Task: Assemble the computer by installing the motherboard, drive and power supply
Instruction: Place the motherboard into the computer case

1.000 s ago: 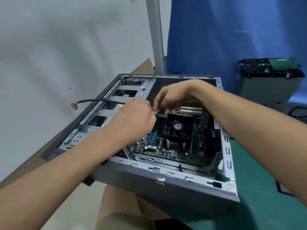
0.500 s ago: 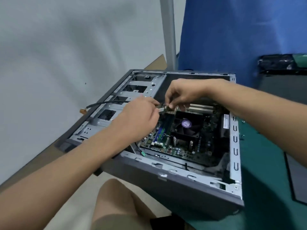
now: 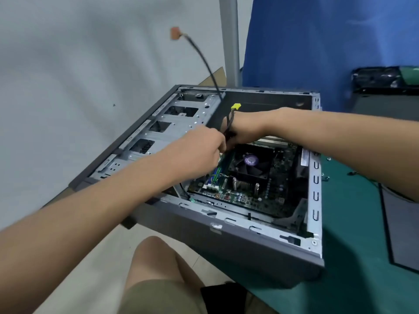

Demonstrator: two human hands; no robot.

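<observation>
The grey computer case (image 3: 238,245) lies open on its side at the table's edge. Inside sits the green motherboard (image 3: 240,196) with a black CPU fan (image 3: 250,162). My left hand (image 3: 199,152) and my right hand (image 3: 247,129) meet over the board's upper left corner, fingers curled around black cables. A cable with a yellow connector (image 3: 235,107) sticks up between the hands. Another black cable arcs up to an orange connector (image 3: 174,34) above the drive cage (image 3: 172,130). The fingertips are hidden.
A black unit (image 3: 385,81) stands at the back right on the green mat (image 3: 351,279). Loose screws (image 3: 326,176) lie right of the case, beside a dark flat panel (image 3: 403,230). A metal post (image 3: 231,41) rises behind. My knee (image 3: 158,268) is below.
Both hands have pulled the cables upward. The orange-tipped cable swung from lying left of the case to standing high above it, and the yellow connector now shows above my right hand.
</observation>
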